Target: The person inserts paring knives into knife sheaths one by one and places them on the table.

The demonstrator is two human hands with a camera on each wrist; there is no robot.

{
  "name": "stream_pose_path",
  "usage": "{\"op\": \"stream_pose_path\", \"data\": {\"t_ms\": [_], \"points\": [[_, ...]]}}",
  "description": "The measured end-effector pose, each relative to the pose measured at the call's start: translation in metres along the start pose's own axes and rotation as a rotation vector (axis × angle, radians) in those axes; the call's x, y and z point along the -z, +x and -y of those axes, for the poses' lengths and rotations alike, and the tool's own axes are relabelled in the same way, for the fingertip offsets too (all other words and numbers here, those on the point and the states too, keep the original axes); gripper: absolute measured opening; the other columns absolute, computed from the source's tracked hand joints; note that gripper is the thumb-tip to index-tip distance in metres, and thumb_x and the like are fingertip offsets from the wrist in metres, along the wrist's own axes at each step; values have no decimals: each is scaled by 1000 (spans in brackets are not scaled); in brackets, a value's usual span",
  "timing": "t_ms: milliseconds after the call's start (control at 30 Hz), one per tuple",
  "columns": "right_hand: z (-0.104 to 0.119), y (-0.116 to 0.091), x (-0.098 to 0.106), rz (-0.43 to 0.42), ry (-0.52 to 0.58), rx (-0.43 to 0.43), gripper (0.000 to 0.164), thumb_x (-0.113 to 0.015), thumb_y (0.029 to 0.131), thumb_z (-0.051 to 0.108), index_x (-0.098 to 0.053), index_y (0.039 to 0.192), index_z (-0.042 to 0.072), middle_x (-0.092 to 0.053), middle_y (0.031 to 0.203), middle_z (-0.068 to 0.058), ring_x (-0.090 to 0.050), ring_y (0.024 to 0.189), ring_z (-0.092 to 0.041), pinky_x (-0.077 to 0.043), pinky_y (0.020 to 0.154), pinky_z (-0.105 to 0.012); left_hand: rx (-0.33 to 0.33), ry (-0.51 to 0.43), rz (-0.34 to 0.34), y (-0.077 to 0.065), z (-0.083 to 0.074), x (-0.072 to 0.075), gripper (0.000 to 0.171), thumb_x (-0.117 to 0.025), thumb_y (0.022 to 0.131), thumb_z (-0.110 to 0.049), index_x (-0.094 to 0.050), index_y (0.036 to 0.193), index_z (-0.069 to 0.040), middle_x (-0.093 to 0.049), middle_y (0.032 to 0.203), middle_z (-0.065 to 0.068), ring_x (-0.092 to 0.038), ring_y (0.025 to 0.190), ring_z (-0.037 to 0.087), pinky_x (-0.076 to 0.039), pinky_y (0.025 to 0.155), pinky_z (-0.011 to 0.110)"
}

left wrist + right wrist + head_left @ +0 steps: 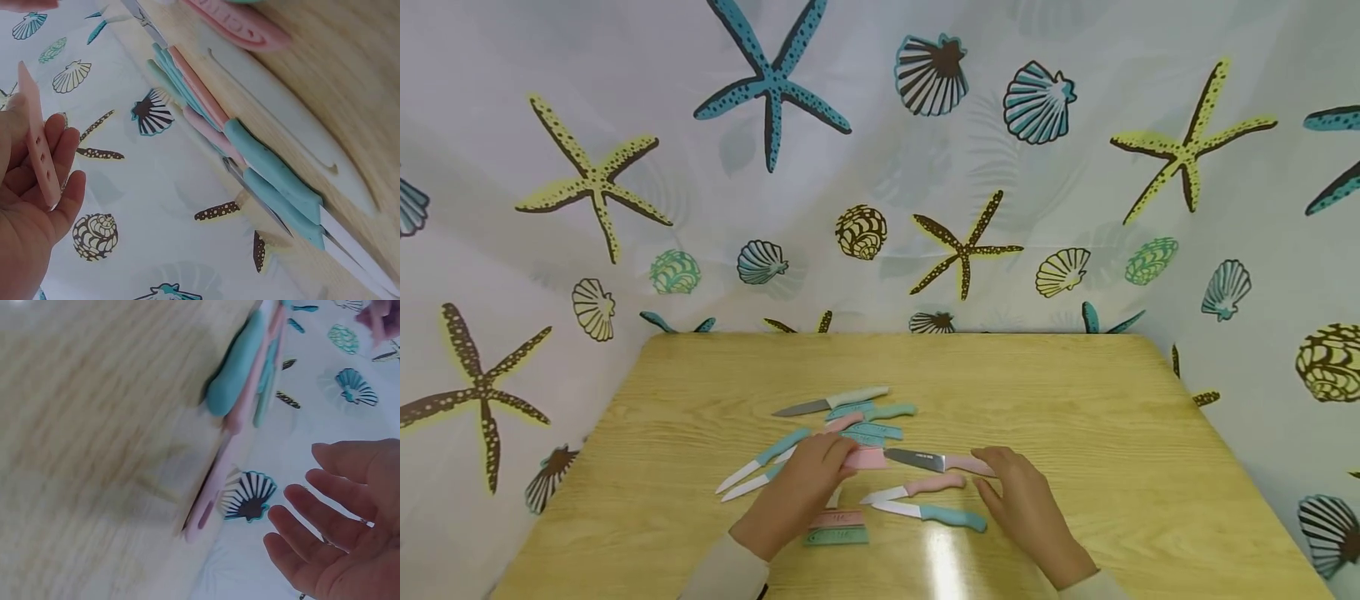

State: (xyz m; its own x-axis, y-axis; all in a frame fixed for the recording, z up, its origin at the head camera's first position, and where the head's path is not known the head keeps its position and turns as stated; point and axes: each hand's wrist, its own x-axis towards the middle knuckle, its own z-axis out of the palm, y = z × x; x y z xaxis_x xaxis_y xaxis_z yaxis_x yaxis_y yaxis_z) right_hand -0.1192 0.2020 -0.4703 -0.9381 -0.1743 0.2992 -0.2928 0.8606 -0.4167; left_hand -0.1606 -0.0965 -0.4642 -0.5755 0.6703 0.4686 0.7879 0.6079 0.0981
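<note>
The person's left hand (812, 471) is clamping a pink sheath (867, 458) between thumb and fingers. Taking that sheath as the clock's centre in the head view, a dark-bladed knife (943, 463) is lying at three o'clock, its tip pointing back and resting just beside the sheath. The right hand (1022, 496) is hovering near its handle, fingers apart, gripping nothing.

Much seems to be remaining: a pink-handled knife (934, 484) and a blue-handled knife (953, 517) are showing bare blades at four o'clock, two more blue-handled knives (782, 447) at nine, and a pale-handled knife (859, 397) at twelve. Two loose sheaths (837, 536) are sitting at seven. Blue sheaths (880, 431) are overlapping at twelve, so whether any blade there is covered cannot be told.

The table (1112, 417) is offering its widest bare stretch from one to three o'clock; its far edge is running well beyond the knives, below the patterned cloth (820, 287).
</note>
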Motion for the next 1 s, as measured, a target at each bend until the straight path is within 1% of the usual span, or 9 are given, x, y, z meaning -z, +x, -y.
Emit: {"op": "stream_pose_path", "data": {"t_ms": [100, 167, 267, 333, 400, 467, 633, 867, 1000], "points": [[-6, 12, -5, 50, -25, 13, 30, -77, 78, 1, -68, 107, -1, -67, 105, -15, -64, 97, -32, -55, 82, -45, -15, -32, -35, -3, -3, 4, 39, -44, 100, -35, -57, 118, -2, -60, 110, 5, -57, 103, 18, -51, 91, 35], [-10, 18, -8, 82, -44, 17, 28, -77, 79, 2, -69, 105, -2, -67, 103, -14, -64, 95, -31, -55, 82, -44, -22, -48, -51, -4, -6, 6, 39, -43, 101, -34, -57, 119, -3, -60, 111, 4, -57, 105, 17, -51, 91, 36], [-14, 27, -13, 122, -72, 32, 24, -76, 79, 1, -69, 102, -3, -67, 99, -14, -64, 91, -30, -55, 80, -42, -14, -40, -65, -6, -10, 9, 30, -59, 96, -24, -58, 120, -5, -60, 114, 2, -56, 107, 16, -50, 92, 37], [-16, 31, -15, 149, -83, 32, 23, -76, 80, 1, -69, 101, -3, -67, 98, -14, -64, 90, -29, -56, 78, -41, -15, -30, -75, -7, -12, 10, 35, -70, 88, -16, -59, 119, -5, -60, 114, 1, -56, 108, 16, -51, 91, 37], [-18, 35, -18, 175, -86, 27, 21, -75, 80, 0, -70, 100, -4, -67, 96, -14, -65, 88, -29, -56, 76, -40, -16, -27, -77, -7, -14, 11, 39, -75, 82, -13, -59, 118, -5, -60, 115, 1, -56, 108, 16, -51, 90, 37], [-19, 38, -21, 198, -75, 15, 22, -75, 79, -1, -70, 101, -4, -67, 97, -15, -65, 88, -29, -56, 76, -40, -18, -21, -75, -8, -15, 12, 40, -75, 82, -13, -60, 118, -5, -60, 115, 1, -56, 108, 16, -51, 90, 37], [-21, 42, -24, 241, -85, -8, 22, -77, 78, 3, -72, 99, -1, -67, 91, -12, -64, 83, -27, -56, 73, -38, -24, -23, -81, -8, -17, 13, 38, -74, 84, -13, -60, 118, -5, -61, 114, 2, -58, 107, 16, -51, 91, 38], [-22, 45, -28, 269, -73, -21, 8, -74, 82, 0, -72, 89, 2, -62, 82, -6, -59, 76, -20, -54, 68, -33, -39, -28, -90, -9, -18, 11, 28, -55, 98, -23, -59, 119, -5, -61, 114, 3, -58, 108, 17, -50, 94, 35], [-23, 47, -31, 285, -127, 9, 9, -69, 83, -7, -71, 85, 1, -58, 76, -4, -56, 70, -18, -51, 62, -30, -40, -38, -89, -9, -18, 11, 30, -61, 94, -19, -59, 120, -5, -60, 115, 3, -58, 109, 18, -50, 93, 32]]}}
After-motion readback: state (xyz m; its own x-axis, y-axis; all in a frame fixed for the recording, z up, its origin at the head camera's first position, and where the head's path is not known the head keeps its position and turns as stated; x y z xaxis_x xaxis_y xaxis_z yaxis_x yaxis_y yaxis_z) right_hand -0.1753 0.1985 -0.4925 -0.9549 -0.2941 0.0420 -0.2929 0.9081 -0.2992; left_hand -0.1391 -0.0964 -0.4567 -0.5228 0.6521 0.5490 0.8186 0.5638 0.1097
